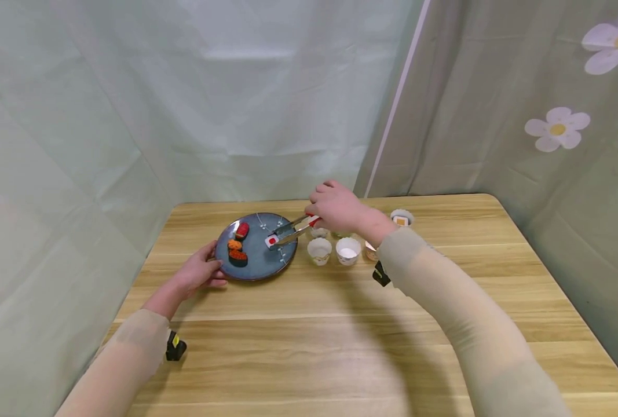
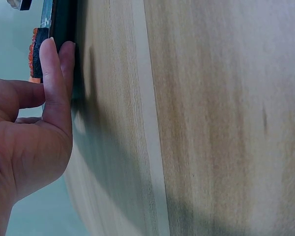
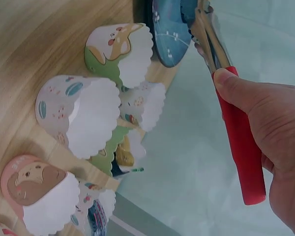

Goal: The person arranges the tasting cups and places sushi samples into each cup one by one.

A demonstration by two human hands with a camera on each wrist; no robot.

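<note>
A round blue plate (image 1: 259, 266) with white blossom sprigs stands at the back left of the table. My left hand (image 1: 203, 269) grips its left rim, thumb above and fingers beneath; the left wrist view shows this hand (image 2: 37, 123) close up. In my right hand (image 1: 338, 208) are metal tongs with red handles (image 3: 242, 142). Their tips reach over the plate's right side around a white sushi roll (image 1: 271, 241) with a red centre; whether it is lifted cannot be told. Three other sushi pieces lie along the left: a red-topped one (image 1: 242, 230), an orange one (image 1: 234, 245) and a roe-topped one (image 1: 238, 258).
Several scalloped paper cups stand right of the plate, among them a white one (image 1: 347, 251), a dog-print one (image 3: 113, 49) and a pink one (image 3: 34, 182). Another cup (image 1: 402, 218) at the back right holds an orange-and-white piece. Curtains (image 1: 288, 116) hang behind the wooden table (image 1: 288, 347).
</note>
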